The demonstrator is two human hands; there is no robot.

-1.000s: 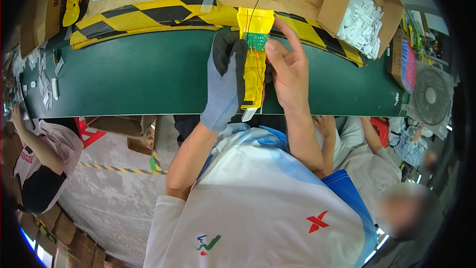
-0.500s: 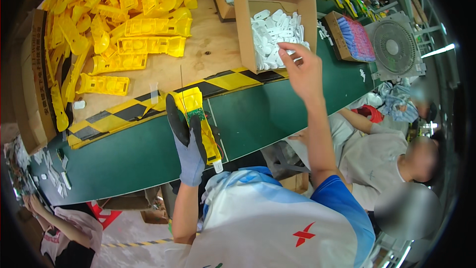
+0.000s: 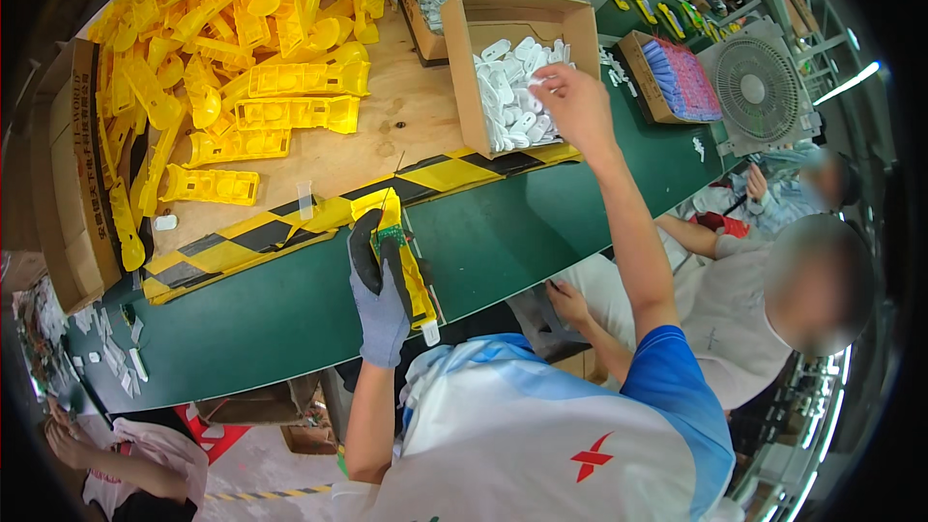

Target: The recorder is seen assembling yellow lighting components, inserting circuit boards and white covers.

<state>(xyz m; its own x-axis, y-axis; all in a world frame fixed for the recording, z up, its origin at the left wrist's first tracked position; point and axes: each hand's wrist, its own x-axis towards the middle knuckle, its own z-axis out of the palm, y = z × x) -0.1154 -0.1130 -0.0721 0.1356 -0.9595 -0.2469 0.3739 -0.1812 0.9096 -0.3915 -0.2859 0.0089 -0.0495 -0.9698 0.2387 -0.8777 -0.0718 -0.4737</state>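
Both hands busy: left hand (image 3: pixel 380 300) fingers wrap the yellow housing (image 3: pixel 398 256); right hand (image 3: pixel 577 104) fingers curl among white parts (image 3: pixel 510 97).

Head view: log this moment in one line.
left hand: holds yellow casing | right hand: in box of white parts

long yellow plastic housing (image 3: pixel 404 266) with green circuit board, upright over the green table edge; white plastic pieces (image 3: pixel 517 101) heaped in an open cardboard box

glossy plastic housings (image 3: pixel 290 114) | cardboard box (image 3: pixel 522 19) | wooden bench (image 3: pixel 406 126)
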